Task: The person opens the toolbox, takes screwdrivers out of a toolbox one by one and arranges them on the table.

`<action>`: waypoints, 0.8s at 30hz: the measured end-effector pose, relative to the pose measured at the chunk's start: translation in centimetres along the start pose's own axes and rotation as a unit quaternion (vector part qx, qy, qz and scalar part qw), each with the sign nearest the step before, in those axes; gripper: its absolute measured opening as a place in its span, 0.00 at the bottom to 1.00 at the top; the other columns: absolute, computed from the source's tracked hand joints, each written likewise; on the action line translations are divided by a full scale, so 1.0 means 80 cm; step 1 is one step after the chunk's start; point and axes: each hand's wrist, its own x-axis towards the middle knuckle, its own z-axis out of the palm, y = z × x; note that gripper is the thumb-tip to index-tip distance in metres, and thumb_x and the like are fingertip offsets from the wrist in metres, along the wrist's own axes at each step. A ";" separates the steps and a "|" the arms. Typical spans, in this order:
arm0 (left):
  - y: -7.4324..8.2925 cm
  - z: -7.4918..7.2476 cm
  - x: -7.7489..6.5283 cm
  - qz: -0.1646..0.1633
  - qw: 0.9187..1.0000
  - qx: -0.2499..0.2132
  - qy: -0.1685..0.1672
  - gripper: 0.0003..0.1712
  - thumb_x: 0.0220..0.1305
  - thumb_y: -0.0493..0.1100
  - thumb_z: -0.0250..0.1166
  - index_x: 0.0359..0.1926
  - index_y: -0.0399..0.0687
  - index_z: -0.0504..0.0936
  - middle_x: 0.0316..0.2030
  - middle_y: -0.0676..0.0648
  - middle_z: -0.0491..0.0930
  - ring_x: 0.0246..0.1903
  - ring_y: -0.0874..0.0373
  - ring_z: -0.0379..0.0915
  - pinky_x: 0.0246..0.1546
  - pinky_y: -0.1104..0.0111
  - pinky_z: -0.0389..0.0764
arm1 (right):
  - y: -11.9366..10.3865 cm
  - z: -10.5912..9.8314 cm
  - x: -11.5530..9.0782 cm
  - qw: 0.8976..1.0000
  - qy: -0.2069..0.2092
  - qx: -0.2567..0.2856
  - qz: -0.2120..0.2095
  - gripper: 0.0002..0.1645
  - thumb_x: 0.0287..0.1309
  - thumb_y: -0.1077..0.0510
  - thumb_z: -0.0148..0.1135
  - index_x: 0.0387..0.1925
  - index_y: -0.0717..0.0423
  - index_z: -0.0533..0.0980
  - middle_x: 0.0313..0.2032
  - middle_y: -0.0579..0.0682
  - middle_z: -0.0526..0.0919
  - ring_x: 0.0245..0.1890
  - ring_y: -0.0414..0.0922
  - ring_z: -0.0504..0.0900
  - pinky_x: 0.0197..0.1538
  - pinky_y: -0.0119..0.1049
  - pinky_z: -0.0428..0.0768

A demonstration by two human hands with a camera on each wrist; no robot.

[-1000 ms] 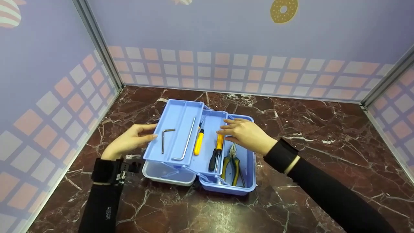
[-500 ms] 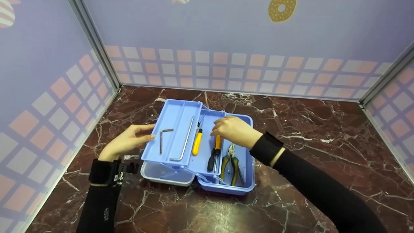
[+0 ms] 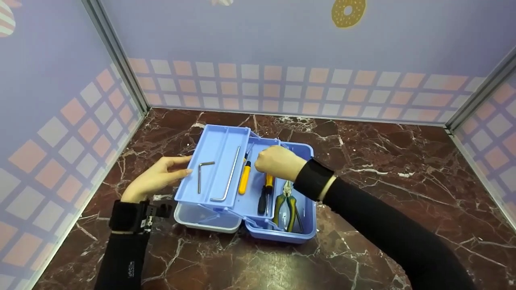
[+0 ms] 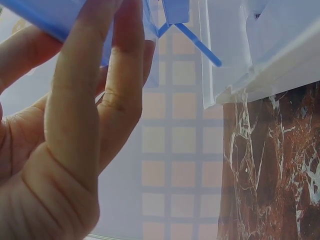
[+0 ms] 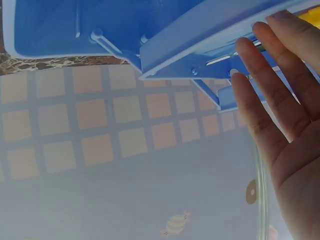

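Left hand [image 3: 155, 177] steadies the toolbox [image 3: 246, 181] mid-worktop, fingers straight against its upper tray [image 3: 213, 161]; right hand [image 3: 278, 161] hovers over the yellow screwdriver [image 3: 244, 179], fingers relaxed, apparently choosing; next comes a pinch.

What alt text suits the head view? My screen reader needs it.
An open blue toolbox sits on a marble table. The left hand touches its raised tray holding two hex keys, and the right hand reaches over the middle tray's screwdrivers, beside pliers.

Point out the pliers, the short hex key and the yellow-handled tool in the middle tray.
pliers [image 3: 287, 207]: head view, on the handles.
short hex key [image 3: 199, 177]: head view, long arm.
yellow-handled tool [image 3: 244, 181]: head view, on the yellow handle.
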 end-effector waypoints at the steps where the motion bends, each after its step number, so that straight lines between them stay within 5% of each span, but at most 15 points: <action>1: 0.000 0.000 0.000 -0.001 1.000 0.000 0.000 0.33 0.73 0.42 0.57 0.73 0.33 0.59 0.65 0.29 0.69 0.41 0.65 0.84 0.46 0.69 0.86 | -0.001 0.001 0.000 1.000 0.002 0.000 -0.001 0.20 0.50 0.75 0.59 0.13 0.50 0.73 0.19 0.47 0.83 0.18 0.41 0.71 0.22 0.34 0.72; 5: 0.001 0.001 0.000 -0.001 1.000 -0.001 0.002 0.33 0.73 0.41 0.57 0.73 0.33 0.59 0.63 0.28 0.71 0.41 0.65 0.84 0.45 0.68 0.87 | -0.003 0.005 -0.001 1.000 0.005 0.001 -0.001 0.16 0.51 0.73 0.61 0.17 0.52 0.80 0.20 0.48 0.84 0.21 0.44 0.78 0.23 0.37 0.77; 15: 0.005 0.001 -0.001 0.001 1.000 0.010 0.000 0.34 0.73 0.42 0.57 0.72 0.31 0.59 0.59 0.27 0.75 0.39 0.65 0.83 0.44 0.68 0.87 | -0.006 0.008 0.002 1.000 -0.019 0.001 -0.010 0.15 0.52 0.73 0.62 0.19 0.52 0.81 0.22 0.48 0.84 0.21 0.44 0.78 0.22 0.36 0.76; 24: 0.001 0.000 0.000 0.006 1.000 0.000 0.003 0.34 0.72 0.41 0.58 0.72 0.30 0.59 0.62 0.26 0.71 0.41 0.65 0.83 0.45 0.67 0.87 | -0.008 0.005 0.000 0.999 0.005 -0.026 -0.027 0.16 0.52 0.72 0.61 0.18 0.51 0.81 0.21 0.47 0.84 0.19 0.42 0.78 0.21 0.36 0.76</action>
